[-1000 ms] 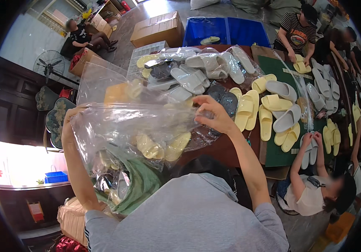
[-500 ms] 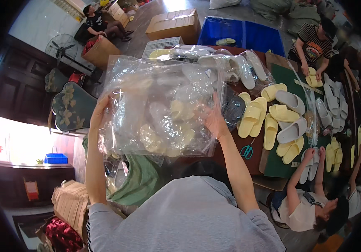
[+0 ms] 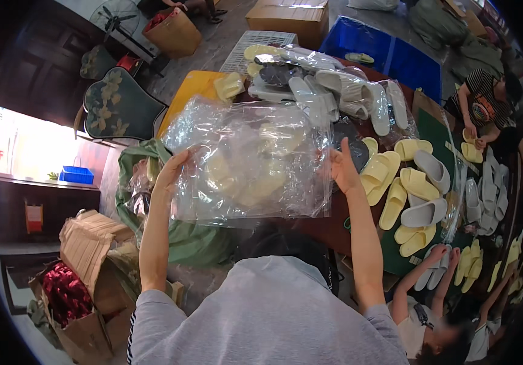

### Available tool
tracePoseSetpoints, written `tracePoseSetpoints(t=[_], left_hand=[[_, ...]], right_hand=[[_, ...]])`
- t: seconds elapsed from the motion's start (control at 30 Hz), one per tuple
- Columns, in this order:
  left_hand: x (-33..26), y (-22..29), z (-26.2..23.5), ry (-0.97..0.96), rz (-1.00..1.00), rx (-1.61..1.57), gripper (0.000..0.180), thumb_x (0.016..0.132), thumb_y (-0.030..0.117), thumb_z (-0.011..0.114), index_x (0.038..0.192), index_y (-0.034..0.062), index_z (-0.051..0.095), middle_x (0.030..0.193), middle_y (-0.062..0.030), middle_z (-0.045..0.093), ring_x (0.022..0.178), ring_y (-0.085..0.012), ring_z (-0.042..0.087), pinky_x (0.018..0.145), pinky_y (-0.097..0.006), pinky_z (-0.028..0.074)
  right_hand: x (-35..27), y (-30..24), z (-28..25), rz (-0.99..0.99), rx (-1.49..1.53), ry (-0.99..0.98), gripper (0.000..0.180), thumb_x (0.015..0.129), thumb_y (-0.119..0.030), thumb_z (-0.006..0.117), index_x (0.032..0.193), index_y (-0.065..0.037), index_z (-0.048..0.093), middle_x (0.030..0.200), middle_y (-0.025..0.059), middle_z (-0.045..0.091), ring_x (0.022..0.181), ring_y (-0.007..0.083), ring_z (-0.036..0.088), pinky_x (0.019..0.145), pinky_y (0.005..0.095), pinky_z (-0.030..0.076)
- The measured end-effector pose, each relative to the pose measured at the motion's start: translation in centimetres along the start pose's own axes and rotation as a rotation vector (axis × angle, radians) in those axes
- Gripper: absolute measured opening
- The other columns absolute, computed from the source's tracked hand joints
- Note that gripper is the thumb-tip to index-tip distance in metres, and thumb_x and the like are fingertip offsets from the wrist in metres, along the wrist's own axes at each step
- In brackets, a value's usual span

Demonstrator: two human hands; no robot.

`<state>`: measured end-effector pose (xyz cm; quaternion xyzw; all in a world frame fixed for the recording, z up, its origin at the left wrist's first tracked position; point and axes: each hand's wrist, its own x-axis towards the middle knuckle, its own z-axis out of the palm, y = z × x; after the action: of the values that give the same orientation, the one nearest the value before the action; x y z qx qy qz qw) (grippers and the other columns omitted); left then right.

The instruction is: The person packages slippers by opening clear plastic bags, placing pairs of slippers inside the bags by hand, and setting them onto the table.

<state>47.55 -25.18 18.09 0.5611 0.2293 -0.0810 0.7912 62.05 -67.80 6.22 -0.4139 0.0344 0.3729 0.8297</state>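
Note:
A large clear plastic bag (image 3: 255, 194) is stretched out in front of me, its surface crinkled and shiny. Its left side is gripped by my left hand (image 3: 173, 171). My right hand (image 3: 344, 169) is closed on the right edge, the thumb pointing up. Yellow shapes like slippers show through the film; whether they lie inside the bag or behind it, I cannot tell. Just right of my right hand, a yellow slipper (image 3: 380, 176) lies among several yellow and grey ones on the table. Beyond the bag is a pile of wrapped grey slippers (image 3: 346, 91).
A green sack (image 3: 197, 246) is at my left. Floral-backed chairs (image 3: 114, 109) and an open carton of red material (image 3: 70, 292) stand farther left. Blue bins (image 3: 358, 39) and a cardboard box (image 3: 289, 18) are at the back. Co-workers handle slippers on the right.
The bag and both hands have shifted a little, and my right hand has gone from spread fingers over the film to its right edge. The view has turned, uncovering an orange-yellow surface.

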Motion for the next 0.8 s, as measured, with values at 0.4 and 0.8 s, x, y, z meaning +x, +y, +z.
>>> tracePoseSetpoints(t=[0.4, 0.8], left_hand=[[4.5, 2.7, -10.4, -0.221, 0.08, 0.05, 0.039, 0.094, 0.022, 0.054, 0.121, -0.0059, 0.056, 0.136, -0.0167, 0.048, 0.115, -0.0245, 0.056, 0.095, -0.036, 0.047], [15.2, -3.4, -29.7, -0.169, 0.004, -0.624, 0.059, 0.096, 0.019, 0.05, 0.147, 0.0081, 0.021, 0.138, -0.0172, 0.045, 0.114, -0.0246, 0.056, 0.09, -0.042, 0.05]], right_hand=[[8.0, -4.9, 9.7, -0.269, -0.666, 0.177, 0.029, 0.077, -0.018, 0.072, 0.098, 0.001, 0.063, 0.082, 0.0044, 0.063, 0.072, 0.0107, 0.057, 0.066, 0.0235, 0.043], [23.8, 3.8, 20.7, -0.33, -0.847, 0.163, 0.03, 0.081, -0.002, 0.067, 0.107, -0.005, 0.054, 0.096, -0.0006, 0.055, 0.084, 0.0073, 0.051, 0.075, 0.0213, 0.041]])
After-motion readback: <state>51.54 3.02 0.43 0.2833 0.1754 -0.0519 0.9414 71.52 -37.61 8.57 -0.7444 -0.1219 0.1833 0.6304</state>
